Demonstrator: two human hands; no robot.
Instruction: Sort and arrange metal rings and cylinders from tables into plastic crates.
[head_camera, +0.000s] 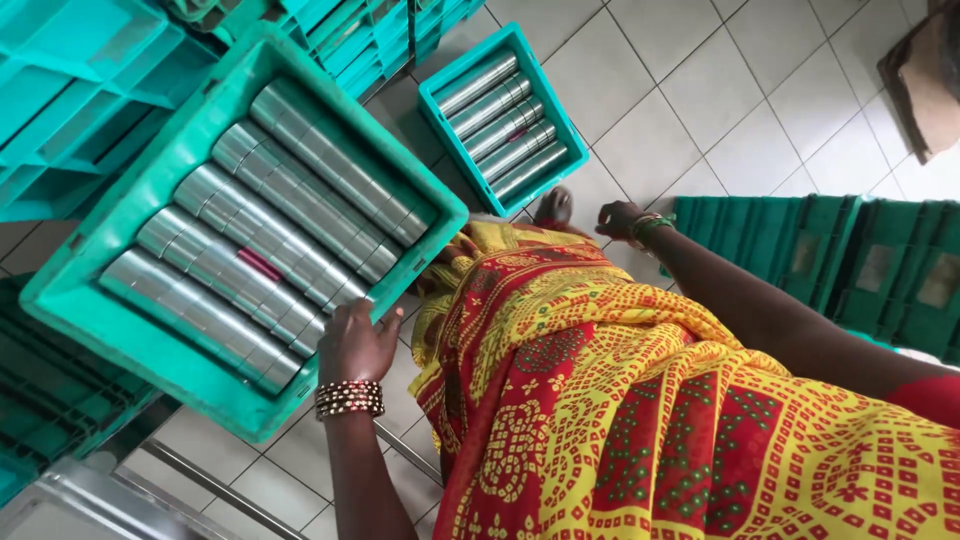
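We are gripping the green crate of steel cylinders, left hand clasping its near rim, right hand hanging loosely curled, holding nothing, beyond a smaller crate.

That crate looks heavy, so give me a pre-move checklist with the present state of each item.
1. Left hand grips the near rim of the green crate: ok.
2. Right hand on the crate: not ok, it hangs free.
3. Steel tubes lie in rows inside the crate: ok.
4. Crate level: not ok, it looks tilted.
5. Second crate on the tiled floor stands apart from the foot: ok.
6. Far side of the crate supported: cannot tell.
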